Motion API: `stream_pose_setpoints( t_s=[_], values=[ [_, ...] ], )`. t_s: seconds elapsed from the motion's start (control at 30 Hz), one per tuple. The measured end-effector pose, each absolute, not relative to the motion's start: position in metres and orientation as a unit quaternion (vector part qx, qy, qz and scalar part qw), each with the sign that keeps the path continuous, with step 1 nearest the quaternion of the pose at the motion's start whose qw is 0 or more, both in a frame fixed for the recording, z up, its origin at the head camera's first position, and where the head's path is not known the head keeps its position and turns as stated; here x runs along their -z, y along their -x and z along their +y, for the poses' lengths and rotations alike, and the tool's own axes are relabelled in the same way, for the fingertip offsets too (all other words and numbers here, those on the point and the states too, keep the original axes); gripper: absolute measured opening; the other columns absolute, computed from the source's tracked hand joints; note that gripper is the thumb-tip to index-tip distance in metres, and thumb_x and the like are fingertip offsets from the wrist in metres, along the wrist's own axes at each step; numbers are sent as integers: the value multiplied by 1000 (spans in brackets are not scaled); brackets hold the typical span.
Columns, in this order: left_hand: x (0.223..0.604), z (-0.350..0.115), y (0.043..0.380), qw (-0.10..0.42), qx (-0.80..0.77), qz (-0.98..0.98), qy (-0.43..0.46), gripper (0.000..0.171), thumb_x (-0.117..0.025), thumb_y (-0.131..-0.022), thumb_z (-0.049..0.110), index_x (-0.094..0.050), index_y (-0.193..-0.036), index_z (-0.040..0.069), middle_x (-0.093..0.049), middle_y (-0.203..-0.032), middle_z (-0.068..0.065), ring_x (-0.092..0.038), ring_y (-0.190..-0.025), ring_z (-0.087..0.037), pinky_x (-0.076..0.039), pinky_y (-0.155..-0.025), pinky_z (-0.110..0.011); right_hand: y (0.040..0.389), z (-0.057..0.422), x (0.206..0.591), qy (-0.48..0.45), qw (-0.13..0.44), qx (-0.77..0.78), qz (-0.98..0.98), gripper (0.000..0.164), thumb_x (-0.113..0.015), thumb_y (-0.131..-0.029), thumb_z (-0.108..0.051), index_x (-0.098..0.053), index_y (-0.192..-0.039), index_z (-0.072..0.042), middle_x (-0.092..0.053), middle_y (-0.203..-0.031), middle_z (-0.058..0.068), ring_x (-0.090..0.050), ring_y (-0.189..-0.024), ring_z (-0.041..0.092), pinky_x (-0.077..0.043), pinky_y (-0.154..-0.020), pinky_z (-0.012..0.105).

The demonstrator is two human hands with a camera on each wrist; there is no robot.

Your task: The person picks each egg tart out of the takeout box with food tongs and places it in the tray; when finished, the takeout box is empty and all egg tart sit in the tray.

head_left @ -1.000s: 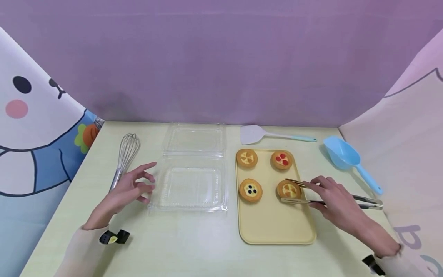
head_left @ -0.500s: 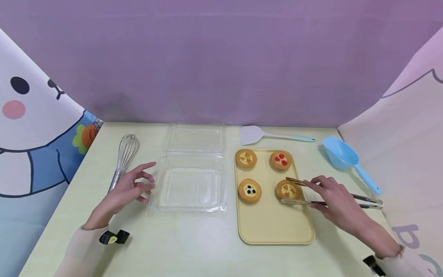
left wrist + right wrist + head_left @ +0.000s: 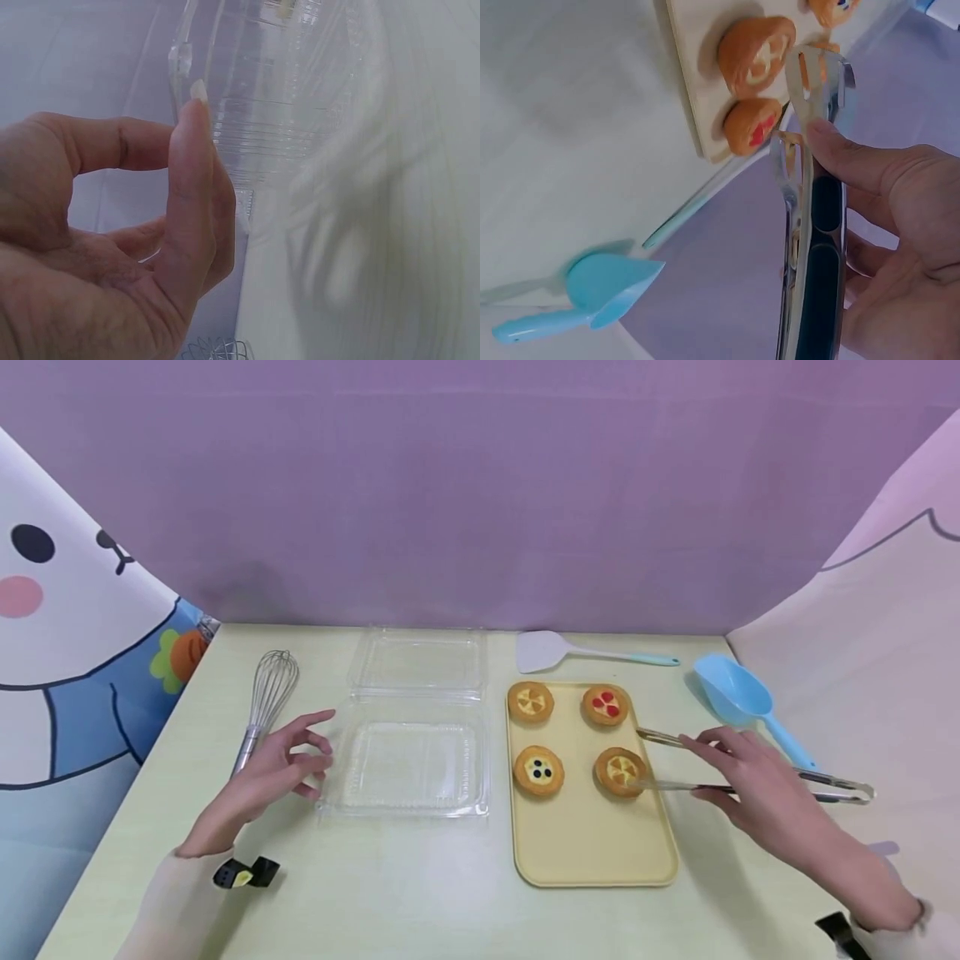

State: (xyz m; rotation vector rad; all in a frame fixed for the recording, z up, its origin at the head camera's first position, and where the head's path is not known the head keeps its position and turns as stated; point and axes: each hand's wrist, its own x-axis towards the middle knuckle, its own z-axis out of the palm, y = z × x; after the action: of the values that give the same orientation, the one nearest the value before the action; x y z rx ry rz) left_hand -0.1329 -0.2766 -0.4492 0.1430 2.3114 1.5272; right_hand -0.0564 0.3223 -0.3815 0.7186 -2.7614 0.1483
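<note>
My right hand (image 3: 765, 793) grips metal tongs (image 3: 821, 262) with dark handle pads, their two arms spread apart. Their tips lie at the right side of the yellow tray (image 3: 592, 860), one overlapping the edge of the front right tart (image 3: 621, 768) in the head view. Nothing is between the tips. On the same tray sit a tart with dark berries (image 3: 538, 771), a tart with red topping (image 3: 604, 703) and another plain-topped tart (image 3: 531, 702). My left hand (image 3: 273, 772) has loosely bent fingers and holds nothing, beside the left edge of an opened clear plastic clamshell box (image 3: 412, 768).
A wire whisk (image 3: 272, 693) lies behind my left hand. Behind the tray is a white spatula (image 3: 543, 652) with a teal handle end. At the far right lies a blue scoop (image 3: 735, 689). Cloth hangs behind the table and on both sides.
My right hand has drawn the tongs back to the right, so they no longer straddle the front right tart, which stays on the tray. The left hand keeps its place.
</note>
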Motion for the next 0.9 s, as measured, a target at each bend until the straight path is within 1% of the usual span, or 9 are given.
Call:
stream_pose_setpoints(
  t_s=[0.1,0.23,0.33,0.47,0.53,0.63,0.77,0.9],
  values=[
    [448,-277,133,182,-539,821,-51,76,-60,-98,0,-25,-165,10,-53,-121,-25,-67,-82,-20,-65,-62,-36,64,328,383,-244,160,-63,-954,74,-94,-65,-9,-68,-134,-5,-67,-114,14,-63,-95,33,-51,-71,48],
    [448,-277,133,183,-538,822,-49,75,-59,-98,0,-26,-165,9,-53,-120,-25,-67,-83,-22,-65,-62,-36,76,339,393,-224,181,-78,-955,73,-93,-67,-8,-66,-134,0,-65,-112,17,-62,-94,36,-50,-67,48],
    [447,-277,132,185,-539,820,-47,75,-59,-98,0,-26,-165,9,-53,-120,-24,-68,-83,-23,-65,-62,-36,86,347,404,-202,185,-83,-958,71,-92,-70,-7,-64,-135,2,-62,-111,20,-60,-90,36,-48,-58,44],
    [448,-276,131,188,-541,818,-44,75,-60,-98,0,-26,-165,9,-52,-120,-24,-68,-81,-22,-65,-62,-36,99,357,418,-169,179,-87,-965,68,-87,-79,-7,-59,-140,3,-59,-112,25,-56,-88,39,-43,-51,41],
    [448,-275,132,188,-542,818,-45,76,-61,-98,1,-26,-165,9,-53,-120,-24,-68,-80,-21,-65,-63,-36,104,360,425,-152,180,-90,-968,67,-84,-82,-7,-56,-142,3,-58,-113,28,-55,-90,41,-44,-49,44],
    [447,-274,132,189,-543,817,-49,76,-63,-98,2,-26,-165,10,-53,-120,-25,-68,-80,-22,-65,-63,-36,112,365,435,-133,181,-93,-970,65,-82,-85,-9,-54,-143,4,-57,-112,31,-56,-90,45,-46,-50,50],
    [446,-275,132,190,-545,815,-49,76,-64,-98,3,-26,-165,9,-52,-120,-25,-68,-80,-23,-65,-62,-37,120,367,450,-117,176,-100,-972,65,-80,-88,-12,-51,-143,7,-56,-109,36,-55,-91,50,-47,-56,59],
    [444,-275,132,193,-545,814,-48,77,-64,-99,4,-26,-165,10,-52,-120,-24,-67,-79,-21,-65,-63,-36,129,367,463,-99,170,-108,-974,64,-78,-90,-14,-49,-142,11,-55,-107,38,-55,-90,54,-47,-61,63]
  ],
)
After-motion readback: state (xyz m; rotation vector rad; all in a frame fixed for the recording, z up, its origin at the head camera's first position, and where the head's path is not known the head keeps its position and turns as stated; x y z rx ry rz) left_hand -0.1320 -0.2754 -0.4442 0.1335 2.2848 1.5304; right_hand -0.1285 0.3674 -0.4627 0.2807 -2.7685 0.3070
